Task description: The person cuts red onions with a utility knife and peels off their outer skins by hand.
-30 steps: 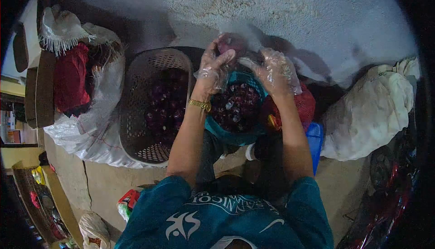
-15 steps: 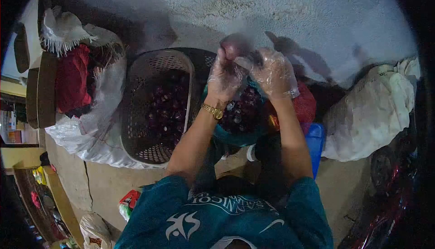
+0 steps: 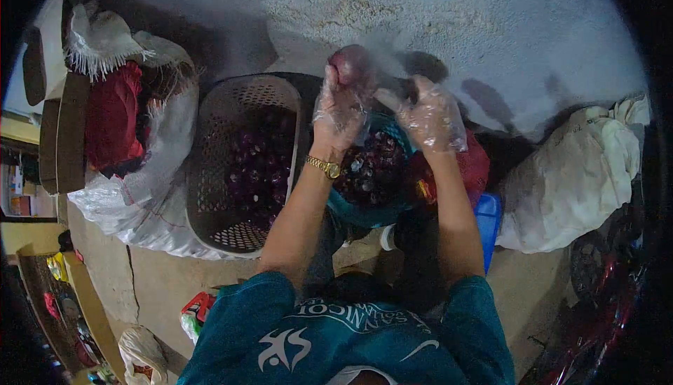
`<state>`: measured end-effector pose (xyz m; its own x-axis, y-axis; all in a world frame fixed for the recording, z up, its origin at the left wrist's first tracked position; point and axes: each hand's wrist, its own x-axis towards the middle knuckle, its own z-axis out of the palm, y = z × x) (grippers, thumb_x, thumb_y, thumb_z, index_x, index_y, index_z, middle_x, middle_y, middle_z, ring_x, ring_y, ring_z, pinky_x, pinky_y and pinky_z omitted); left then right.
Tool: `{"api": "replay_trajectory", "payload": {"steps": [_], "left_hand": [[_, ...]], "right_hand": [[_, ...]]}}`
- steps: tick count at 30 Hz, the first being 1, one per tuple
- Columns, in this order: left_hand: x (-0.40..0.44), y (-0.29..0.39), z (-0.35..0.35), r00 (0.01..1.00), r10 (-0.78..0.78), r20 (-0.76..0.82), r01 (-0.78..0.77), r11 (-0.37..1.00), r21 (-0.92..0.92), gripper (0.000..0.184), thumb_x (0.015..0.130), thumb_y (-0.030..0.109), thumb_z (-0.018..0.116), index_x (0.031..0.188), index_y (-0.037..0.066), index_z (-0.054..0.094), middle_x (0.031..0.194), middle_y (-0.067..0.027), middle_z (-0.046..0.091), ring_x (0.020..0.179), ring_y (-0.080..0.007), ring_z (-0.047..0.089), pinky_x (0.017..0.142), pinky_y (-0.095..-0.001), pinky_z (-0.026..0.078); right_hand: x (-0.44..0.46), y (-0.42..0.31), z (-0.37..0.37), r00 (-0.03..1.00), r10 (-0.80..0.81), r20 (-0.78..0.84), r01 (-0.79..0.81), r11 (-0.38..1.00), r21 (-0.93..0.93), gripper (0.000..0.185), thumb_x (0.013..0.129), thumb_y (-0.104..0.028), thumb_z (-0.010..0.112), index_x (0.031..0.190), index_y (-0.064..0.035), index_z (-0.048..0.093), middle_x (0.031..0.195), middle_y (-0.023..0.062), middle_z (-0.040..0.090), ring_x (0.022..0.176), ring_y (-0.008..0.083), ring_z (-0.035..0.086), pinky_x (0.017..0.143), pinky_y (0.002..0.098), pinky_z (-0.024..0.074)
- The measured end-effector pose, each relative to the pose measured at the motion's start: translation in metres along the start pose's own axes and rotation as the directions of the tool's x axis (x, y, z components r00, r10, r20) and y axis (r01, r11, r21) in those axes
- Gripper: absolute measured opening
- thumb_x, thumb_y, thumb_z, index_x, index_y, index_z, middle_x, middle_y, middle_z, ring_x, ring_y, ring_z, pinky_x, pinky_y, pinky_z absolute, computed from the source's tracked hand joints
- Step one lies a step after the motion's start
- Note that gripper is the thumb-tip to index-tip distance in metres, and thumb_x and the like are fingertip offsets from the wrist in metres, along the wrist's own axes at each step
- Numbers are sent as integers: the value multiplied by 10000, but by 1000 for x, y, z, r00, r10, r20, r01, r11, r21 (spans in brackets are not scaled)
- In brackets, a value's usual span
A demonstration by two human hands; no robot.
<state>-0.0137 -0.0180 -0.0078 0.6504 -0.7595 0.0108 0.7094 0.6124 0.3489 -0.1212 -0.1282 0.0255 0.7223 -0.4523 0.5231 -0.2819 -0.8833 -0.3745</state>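
Note:
My left hand [image 3: 338,118], in a thin clear plastic glove and with a gold watch at the wrist, grips a red onion [image 3: 350,64] above the teal basin [image 3: 343,210]. To the right of it is my right hand [image 3: 431,117], gloved the same way, its thumb pointing at the onion and its fingers curled. Something dark and blurred shows by those fingers; I cannot make out what it is. Below the hands, the basin holds many small dark red onions [image 3: 371,171].
A grey perforated basket [image 3: 210,167] with more dark red onions stands left of the basin. Further left is a white woven sack [image 3: 168,153] with red netting. On the right are a red net bag [image 3: 473,167], a blue plastic piece [image 3: 488,227] and a pale full sack [image 3: 575,181].
My left hand and the onion have shifted slightly left and up. My right hand has moved a little right and down, widening the gap between the hands.

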Motion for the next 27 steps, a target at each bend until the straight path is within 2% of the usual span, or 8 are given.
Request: {"api": "replay_trajectory", "payload": {"steps": [5, 8, 10, 11, 13, 16, 22, 27], "left_hand": [[5, 8, -9, 993, 40, -115, -34, 998, 57, 676, 893, 531, 485, 1295, -2, 379, 1240, -154, 493, 1143, -315, 500, 992, -443, 426], [6, 8, -6, 973, -21, -230, 59, 986, 158, 563, 914, 524, 464, 1177, 28, 513, 1144, -140, 545, 1056, -246, 539, 882, -387, 489], [7, 6, -3, 962, 53, -266, 96, 850, 518, 655, 913, 580, 400, 1205, -1, 476, 1098, -135, 570, 980, -246, 594, 889, -381, 494], [9, 3, -3, 962, 54, -266, 96, 850, 518, 655, 913, 580, 400, 1205, -1, 476, 1098, -135, 570, 980, -246, 594, 889, -381, 494], [14, -3, -12, 961, 105, -255, 66, 810, 583, 538, 927, 551, 413, 974, 49, 597, 825, -51, 591, 738, -161, 577, 679, -286, 483], [14, 1, -28, 987, 14, -161, 93, 763, 640, 525, 926, 554, 416, 911, 62, 598, 759, -7, 544, 634, -113, 492, 567, -257, 403], [13, -2, -27, 991, 65, -116, 44, 664, 747, 535, 931, 549, 409, 848, 59, 609, 668, 25, 496, 574, -96, 428, 531, -258, 349], [15, -5, -23, 982, 112, -152, 32, 694, 719, 568, 933, 553, 398, 876, 37, 630, 643, 22, 485, 555, -93, 417, 515, -254, 338]], "right_hand": [[-2, 6, -4, 996, 80, 37, -85, 985, 151, 611, 690, -553, 713, 880, 20, 618, 774, 244, 629, 737, 401, 622, 624, 444, 479], [-4, 2, -4, 993, 60, 102, -78, 979, 186, 598, 695, -531, 720, 933, 8, 617, 790, 234, 637, 751, 388, 631, 644, 441, 482], [-4, 0, -5, 989, 39, 142, -72, 970, 233, 591, 697, -519, 725, 960, -1, 616, 796, 227, 643, 761, 382, 636, 656, 438, 484], [-4, 2, -4, 986, 11, 164, -51, 969, 241, 578, 697, -506, 733, 968, -9, 617, 808, 221, 647, 765, 377, 638, 667, 432, 488], [-5, 1, -4, 982, -17, 186, -30, 968, 249, 565, 696, -492, 741, 976, -17, 617, 820, 215, 652, 770, 372, 641, 678, 426, 492], [-5, -1, -5, 979, 15, 202, -62, 972, 227, 559, 695, -475, 752, 980, -14, 614, 837, 207, 659, 770, 359, 644, 688, 409, 498], [-4, -4, -6, 959, 44, 279, -120, 957, 264, 579, 699, -494, 740, 1005, -20, 613, 814, 204, 660, 758, 364, 650, 667, 414, 501], [-4, 0, -4, 960, -24, 279, -11, 993, 121, 558, 726, -529, 699, 938, -16, 633, 748, 212, 649, 741, 398, 642, 623, 437, 497]]}}
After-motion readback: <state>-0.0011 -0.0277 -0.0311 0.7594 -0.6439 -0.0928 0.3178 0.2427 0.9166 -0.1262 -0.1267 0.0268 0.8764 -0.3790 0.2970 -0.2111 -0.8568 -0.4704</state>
